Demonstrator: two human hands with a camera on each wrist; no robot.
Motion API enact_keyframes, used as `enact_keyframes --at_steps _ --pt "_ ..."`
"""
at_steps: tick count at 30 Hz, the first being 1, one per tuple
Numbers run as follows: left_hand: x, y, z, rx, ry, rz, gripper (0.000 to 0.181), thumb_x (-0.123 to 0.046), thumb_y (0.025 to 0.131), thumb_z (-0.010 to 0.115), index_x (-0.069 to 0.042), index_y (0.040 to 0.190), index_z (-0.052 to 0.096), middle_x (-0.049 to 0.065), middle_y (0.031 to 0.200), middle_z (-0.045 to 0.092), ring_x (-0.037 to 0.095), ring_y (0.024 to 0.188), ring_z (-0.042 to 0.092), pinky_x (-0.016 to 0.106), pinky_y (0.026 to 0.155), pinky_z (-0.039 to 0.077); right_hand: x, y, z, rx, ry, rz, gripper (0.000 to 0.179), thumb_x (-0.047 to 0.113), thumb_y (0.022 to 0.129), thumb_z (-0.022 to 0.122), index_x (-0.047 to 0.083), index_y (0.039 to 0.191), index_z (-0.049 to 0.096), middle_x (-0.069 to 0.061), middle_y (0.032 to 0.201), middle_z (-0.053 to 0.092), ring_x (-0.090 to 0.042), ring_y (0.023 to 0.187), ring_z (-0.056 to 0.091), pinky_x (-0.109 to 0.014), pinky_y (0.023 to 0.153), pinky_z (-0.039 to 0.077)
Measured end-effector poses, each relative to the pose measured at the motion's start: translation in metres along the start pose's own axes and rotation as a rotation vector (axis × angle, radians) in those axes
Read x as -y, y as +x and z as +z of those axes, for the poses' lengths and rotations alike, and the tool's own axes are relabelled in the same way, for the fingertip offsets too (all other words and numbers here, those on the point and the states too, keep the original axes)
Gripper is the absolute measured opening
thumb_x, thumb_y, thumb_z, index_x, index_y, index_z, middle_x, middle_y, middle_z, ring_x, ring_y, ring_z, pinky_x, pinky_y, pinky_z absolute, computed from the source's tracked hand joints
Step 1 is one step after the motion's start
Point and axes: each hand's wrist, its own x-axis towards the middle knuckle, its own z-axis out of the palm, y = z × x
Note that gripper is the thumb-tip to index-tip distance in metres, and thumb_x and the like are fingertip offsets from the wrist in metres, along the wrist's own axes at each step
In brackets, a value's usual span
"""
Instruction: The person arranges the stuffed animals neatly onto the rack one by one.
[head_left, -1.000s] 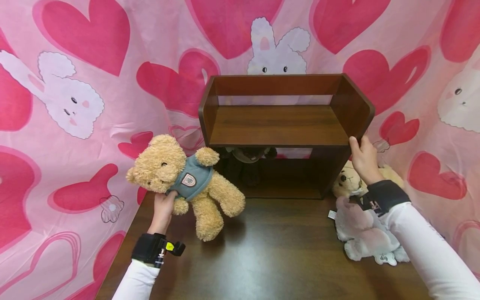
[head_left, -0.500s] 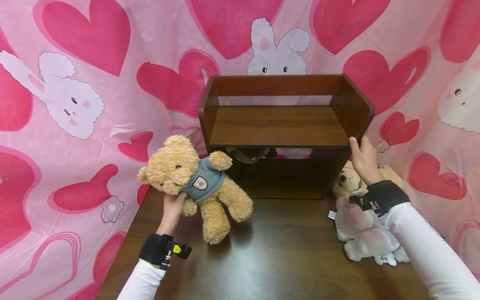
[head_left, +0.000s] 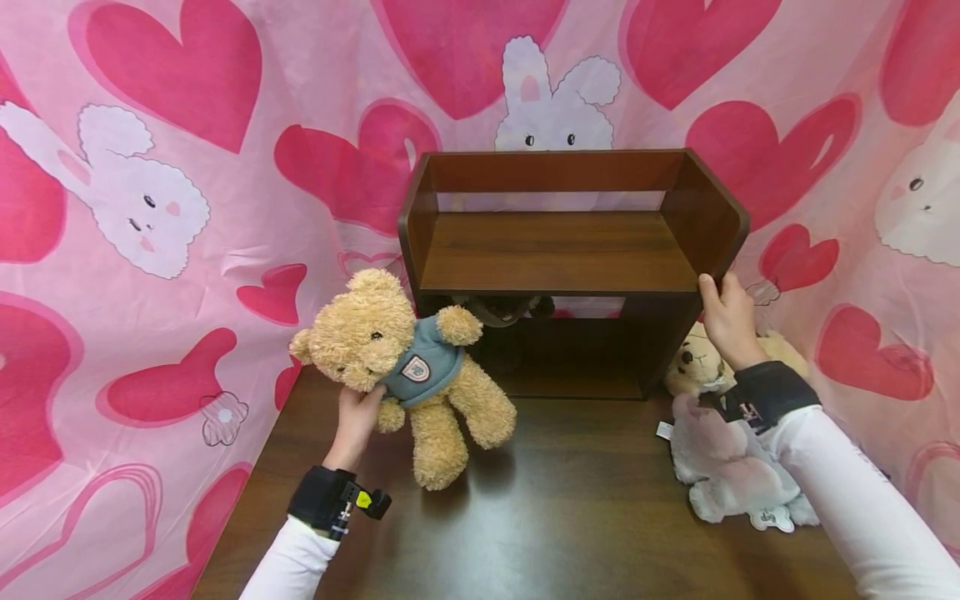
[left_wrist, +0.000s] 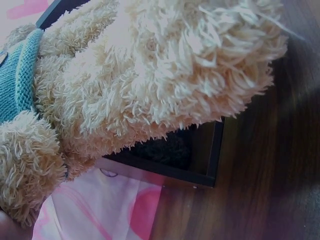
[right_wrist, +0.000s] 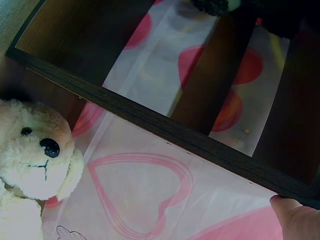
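**Teddy bear (head_left: pixel 408 379) held under the chin, shelf (head_left: pixel 558 250) pinched at its right side**

Head view: My left hand (head_left: pixel 358 417) has its fingers grasping the bear just below the chin. Bear is tilted, head left, legs slanting down to the right, in front of the shelf's left end; feet look lifted off the counter (head_left: pixel 555 533). Right hand (head_left: pixel 727 321): fingers and thumb pinch the front edge of the shelf's right side panel. To carry well, I'd keep the neck grip snug, turn the bear more upright, and keep its loose legs from snagging the shelf edge.

Left wrist: Bear's fluffy leg fills most of the frame, shelf behind it. Just a sliver of hand, bottom-left corner, beside the bear's arm; can't tell the grip from here.

Right wrist: No bear. Thumb on the shelf edge at lower right, other fingers not shown. Cream plush (right_wrist: pixel 37 155) at left, apart from the thumb. I'd brace here lightly so the shelf doesn't slide.
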Motion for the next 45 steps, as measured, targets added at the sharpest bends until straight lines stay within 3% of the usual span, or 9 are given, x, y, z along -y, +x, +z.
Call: enact_keyframes --at_steps 7,11,21,28,33,40,45 --pt "-0.003 -0.002 0.008 0.016 0.099 0.066 0.028 0.008 0.084 0.050 0.009 0.112 0.053 0.014 0.104 0.056 0.003 0.084 0.045 0.020 0.074 0.037 0.001 -0.001 -0.001 0.003 -0.009 0.008 0.046 0.030 0.098 0.030 -0.012 0.112 0.042 -0.032 0.098 0.049 -0.043 0.093 0.045 -0.054 0.076 0.033" --pt "-0.005 -0.004 0.012 0.037 0.121 0.068 0.027 0.006 0.085 0.050 0.009 0.112 0.052 0.021 0.106 0.055 0.005 0.086 0.046 0.021 0.074 0.038 0.001 -0.001 -0.001 0.003 -0.013 0.009 0.045 0.029 0.098 0.030 -0.012 0.112 0.042 -0.032 0.098 0.049 -0.044 0.094 0.045 -0.055 0.077 0.033" --pt "-0.008 -0.002 0.021 0.096 0.112 0.084 0.029 0.006 0.086 0.051 0.008 0.114 0.051 0.020 0.108 0.055 0.010 0.090 0.047 0.022 0.079 0.038 0.001 0.000 -0.001 0.001 -0.009 0.012 0.047 0.031 0.098 0.030 -0.012 0.113 0.042 -0.033 0.101 0.049 -0.045 0.098 0.045 -0.055 0.080 0.033" --pt "-0.036 -0.011 0.029 0.121 0.080 0.088 0.024 0.008 0.086 0.051 0.011 0.109 0.052 0.022 0.103 0.055 0.010 0.087 0.046 0.023 0.078 0.038 0.001 0.001 -0.001 0.007 -0.006 0.013 0.046 0.028 0.098 0.031 -0.012 0.116 0.041 -0.036 0.106 0.049 -0.048 0.104 0.043 -0.057 0.083 0.032" --pt "-0.044 -0.014 0.035 0.124 0.092 0.097 0.023 0.007 0.086 0.050 0.012 0.109 0.052 0.023 0.103 0.055 0.007 0.085 0.046 0.023 0.077 0.038 0.001 0.001 -0.001 0.002 -0.003 0.010 0.046 0.029 0.098 0.031 -0.012 0.115 0.042 -0.035 0.105 0.049 -0.047 0.103 0.044 -0.057 0.083 0.032" --pt "-0.045 -0.016 0.041 0.133 0.102 0.162 0.021 0.004 0.088 0.052 0.012 0.107 0.053 0.021 0.098 0.056 0.002 0.082 0.045 0.022 0.074 0.038 0.000 0.002 0.000 0.010 -0.005 0.010 0.045 0.027 0.098 0.031 -0.012 0.116 0.041 -0.035 0.104 0.049 -0.046 0.100 0.044 -0.057 0.081 0.032" --pt "-0.044 -0.018 0.045 0.145 0.082 0.162 0.022 0.004 0.088 0.052 0.012 0.108 0.053 0.023 0.100 0.056 0.001 0.084 0.046 0.022 0.075 0.039 0.001 0.001 -0.001 0.008 -0.001 0.017 0.046 0.029 0.098 0.031 -0.012 0.116 0.041 -0.035 0.106 0.049 -0.046 0.102 0.044 -0.056 0.083 0.032"
